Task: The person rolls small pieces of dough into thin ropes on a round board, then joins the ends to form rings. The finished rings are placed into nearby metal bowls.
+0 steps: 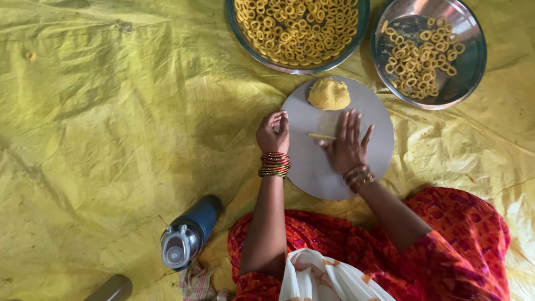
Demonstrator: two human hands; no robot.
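Near edge: blue water bottle (189, 231) lies on its side on the yellow tarp (100, 139), cap end toward the camera, well left of the round grey board (312, 167).

On the board: right hand (348, 145) lies flat, palm down, fingers spread slightly, pressing on one end of a thin dough strand (321, 135). Strand's long axis runs left-right across the board's middle; the exposed end sticks out left of the right fingers toward the left hand.

Left hand (272, 132) sits at the board's left edge, fingers curled with tips bunched near the thumb. Can't tell if it's pinching a bit of dough or nothing at all. It's just beside the strand's free end, not touching it as far as I can see.

Key relation: strand lies between the two hands, right hand on it, left hand nearest the free tip.

Farther: yellow dough lump (329, 93) at the board's far edge, apart from both hands, closer to the right fingertips.

Beyond the board: steel bowl (356, 33) heaped with dough rings at the top centre; steel plate (471, 56) on its right, partly covered with rings, bare metal showing on its right side.
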